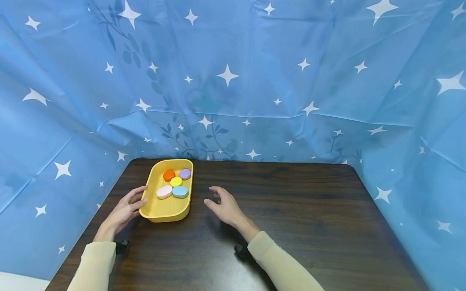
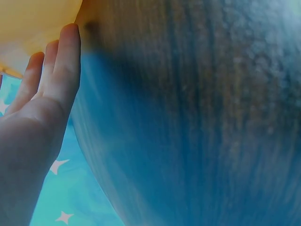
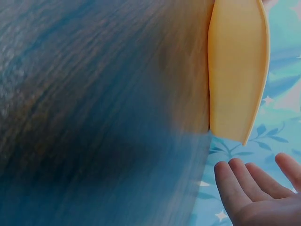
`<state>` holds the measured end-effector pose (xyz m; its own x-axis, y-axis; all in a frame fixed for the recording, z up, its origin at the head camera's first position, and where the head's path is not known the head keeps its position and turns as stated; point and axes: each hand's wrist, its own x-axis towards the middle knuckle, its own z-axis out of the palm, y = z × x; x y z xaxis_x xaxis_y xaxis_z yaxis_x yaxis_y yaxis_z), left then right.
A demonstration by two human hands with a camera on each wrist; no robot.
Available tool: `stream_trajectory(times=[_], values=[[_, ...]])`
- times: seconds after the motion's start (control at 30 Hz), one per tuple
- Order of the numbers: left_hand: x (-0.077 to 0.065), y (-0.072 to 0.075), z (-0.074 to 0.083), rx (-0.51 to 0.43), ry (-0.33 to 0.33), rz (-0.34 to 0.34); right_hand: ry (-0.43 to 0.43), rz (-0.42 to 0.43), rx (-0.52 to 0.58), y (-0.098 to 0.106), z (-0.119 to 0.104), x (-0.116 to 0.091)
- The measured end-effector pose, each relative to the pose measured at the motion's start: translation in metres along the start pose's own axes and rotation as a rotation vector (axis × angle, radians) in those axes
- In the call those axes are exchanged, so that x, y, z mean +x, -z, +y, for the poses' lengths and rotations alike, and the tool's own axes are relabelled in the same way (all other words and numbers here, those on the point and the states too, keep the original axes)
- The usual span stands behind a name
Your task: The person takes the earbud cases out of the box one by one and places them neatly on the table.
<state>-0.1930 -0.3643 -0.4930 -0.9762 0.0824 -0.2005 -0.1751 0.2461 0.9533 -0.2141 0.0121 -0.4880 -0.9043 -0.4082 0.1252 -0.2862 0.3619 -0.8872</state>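
A yellow tray (image 1: 165,208) sits on the left part of the table. It holds an orange round piece (image 1: 169,175), a purple one (image 1: 185,174), a yellow one (image 1: 176,182), a pale pink oval (image 1: 164,192) and a light blue oval (image 1: 180,191). At the tray's left rim is my left hand (image 1: 125,208), fingertips against its side; in the left wrist view the fingers (image 2: 68,59) look nearly straight. Some way right of the tray hovers my right hand (image 1: 226,208), fingers relaxed and holding nothing. The right wrist view has the tray's side wall (image 3: 237,70) beyond the fingertips.
The dark wooden table (image 1: 309,226) stretches far to the right of the tray. A blue curtain with white stars (image 1: 233,93) hangs along the back and both sides. Each wrist wears a small black device, such as the one on the right (image 1: 241,248).
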Motion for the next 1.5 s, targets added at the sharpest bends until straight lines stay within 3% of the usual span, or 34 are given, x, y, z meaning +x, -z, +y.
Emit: stream_trajectory(times=[0.47,1.5], values=[[-0.002,-0.007,0.003,-0.035,-0.028,-0.033,-0.066,-0.031,0.021,-0.007,-0.004,0.009],[-0.002,-0.025,0.005,-0.034,-0.031,-0.076,-0.127,0.001,0.143,-0.031,-0.006,0.019]])
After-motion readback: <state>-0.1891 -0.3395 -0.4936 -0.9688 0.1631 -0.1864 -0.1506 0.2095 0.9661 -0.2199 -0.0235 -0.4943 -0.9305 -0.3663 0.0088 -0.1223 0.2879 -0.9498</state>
